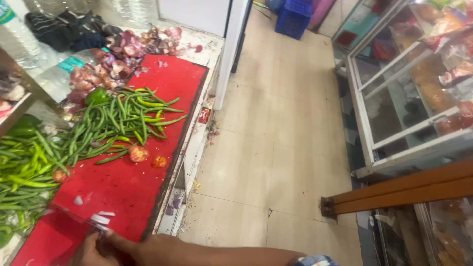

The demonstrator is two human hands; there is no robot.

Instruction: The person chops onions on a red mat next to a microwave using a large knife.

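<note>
**Knife on the red board, chillies waiting**

Head view: at the bottom edge one hand [101, 249] is closed round a knife handle. I think it is the right hand, as the forearm comes in from the right, but I am not fully sure. The knife [74, 216] lies low over the red cutting board [133, 182], blade pointing to the left, w/ some white cut bits [101, 218] just beside it. The other hand is not in the frame.

On the same board, further up, is a big heap of green chillies [116, 125], two tomato halves [138, 153] near its edge, and a pile of red onion peels [123, 54] at the far end. The bench is at the left; the tiled floor [286, 138] & a glass display case [409, 83] are at the right.

My judgement: this is the chopping step, between two cuts. The next move needs sth. brought under the blade, prob. chillies, w/ the free hand holding them, fingers well away from the edge.
</note>
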